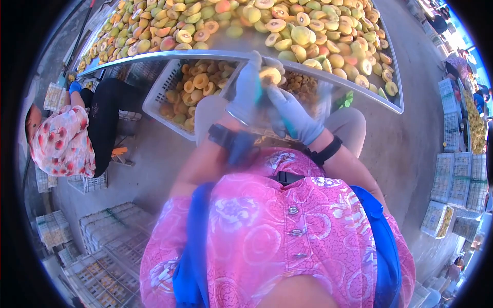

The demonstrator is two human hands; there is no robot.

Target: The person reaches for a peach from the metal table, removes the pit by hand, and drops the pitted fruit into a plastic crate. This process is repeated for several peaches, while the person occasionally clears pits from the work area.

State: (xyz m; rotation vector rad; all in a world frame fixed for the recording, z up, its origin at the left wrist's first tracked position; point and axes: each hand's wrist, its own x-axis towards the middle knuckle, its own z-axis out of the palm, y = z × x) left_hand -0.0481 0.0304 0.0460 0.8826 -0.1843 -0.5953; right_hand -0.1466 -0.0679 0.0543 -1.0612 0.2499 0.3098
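My left hand (247,91), in a pale glove with a green patch, is closed round a yellow peach half (270,76) just past the table's near edge. Close beside it, my right hand (297,114), gloved too, has its fingers curled together below the fruit. What those fingers hold, if anything, is blurred and hidden. Under the hands, a white crate (324,105) holds brown peach pits (304,84). To the left, another white crate (154,95) contains hollowed peach halves (200,81). Many cut peaches (303,36) are heaped on the metal-edged table (169,54).
On the left sits a co-worker in a cherry-print top (60,141), with a blue-gloved hand (75,86). Stacked crates (115,226) stand at lower left. More crates (452,179) line the right side. A green leaf (344,99) lies by the pit crate.
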